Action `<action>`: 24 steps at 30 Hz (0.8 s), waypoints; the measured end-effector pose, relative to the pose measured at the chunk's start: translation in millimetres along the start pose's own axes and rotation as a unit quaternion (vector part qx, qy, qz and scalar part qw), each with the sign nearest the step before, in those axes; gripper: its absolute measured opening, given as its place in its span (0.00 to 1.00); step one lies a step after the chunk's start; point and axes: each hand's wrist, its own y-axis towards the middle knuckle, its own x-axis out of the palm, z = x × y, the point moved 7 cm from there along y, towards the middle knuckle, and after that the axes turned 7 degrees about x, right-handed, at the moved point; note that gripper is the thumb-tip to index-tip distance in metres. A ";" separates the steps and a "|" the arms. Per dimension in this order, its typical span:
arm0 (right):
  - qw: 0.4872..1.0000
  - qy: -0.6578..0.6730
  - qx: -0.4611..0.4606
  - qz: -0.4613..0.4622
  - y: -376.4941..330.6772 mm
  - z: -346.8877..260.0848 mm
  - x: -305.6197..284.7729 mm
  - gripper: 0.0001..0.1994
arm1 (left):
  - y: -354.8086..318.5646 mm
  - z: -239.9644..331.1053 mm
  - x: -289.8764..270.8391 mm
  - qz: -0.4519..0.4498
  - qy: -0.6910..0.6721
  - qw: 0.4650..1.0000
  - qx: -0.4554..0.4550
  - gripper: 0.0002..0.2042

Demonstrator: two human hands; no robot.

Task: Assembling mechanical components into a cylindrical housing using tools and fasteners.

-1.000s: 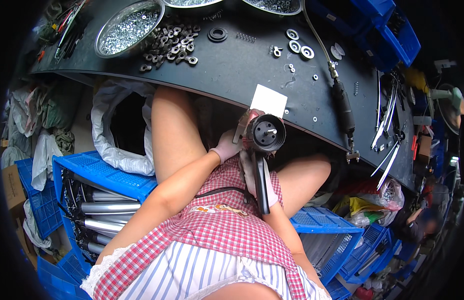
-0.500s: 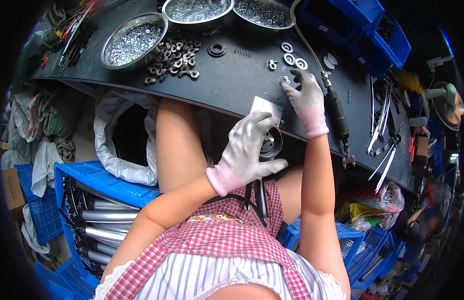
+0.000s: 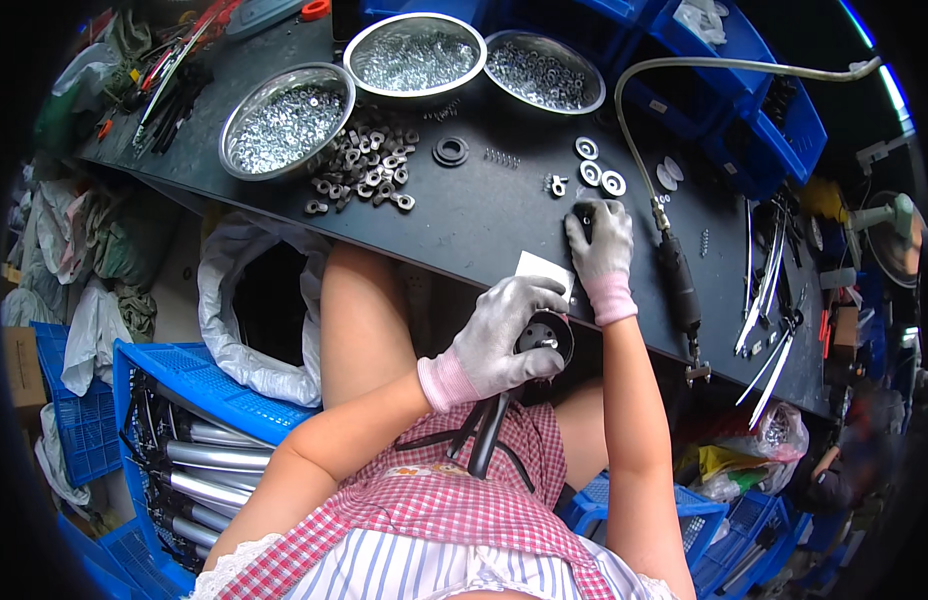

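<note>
My left hand (image 3: 502, 338), in a grey-white glove with a pink cuff, is wrapped round the rim of a round black housing (image 3: 558, 333) with holes in its inner face. From this housing a black tube (image 3: 487, 440) runs down over my lap. A pale square plate (image 3: 544, 270) lies at the table edge beside these fingers. My right hand (image 3: 602, 243), gloved alike, rests on the tabletop with its fingers curled inward and closed. A tiny ring shows near its fingertips; what they hold is mostly hidden. Just beyond lie white-rimmed discs (image 3: 590, 172) and a small metal lug (image 3: 557, 186).
Three steel bowls of small metal parts (image 3: 414, 55) stand along the back of the dark table (image 3: 464, 220). Left of centre lies a pile of metal lugs (image 3: 369, 175). A hosed power driver (image 3: 677, 285) lies right of my right hand. Blue crates (image 3: 224, 375) flank my legs.
My right hand's spread fingers have curled closed over the small rings on the table. My left hand has closed on the round housing. The whole view has shifted, showing more of the table's back.
</note>
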 end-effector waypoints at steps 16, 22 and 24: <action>0.969 0.237 0.053 0.049 1.3 16.8 -12.7 0.07 | 262.9 -189.6 -23.9 -0.286 0.389 0.856 -0.187 0.21; 0.955 0.281 0.068 0.060 1.9 28.3 -11.3 0.07 | 296.8 -157.6 -78.8 -0.076 0.385 0.919 -0.038 0.14; 0.954 0.286 0.073 0.053 2.4 22.8 -12.3 0.07 | 296.1 -177.9 -96.1 -0.193 0.389 0.891 -0.132 0.14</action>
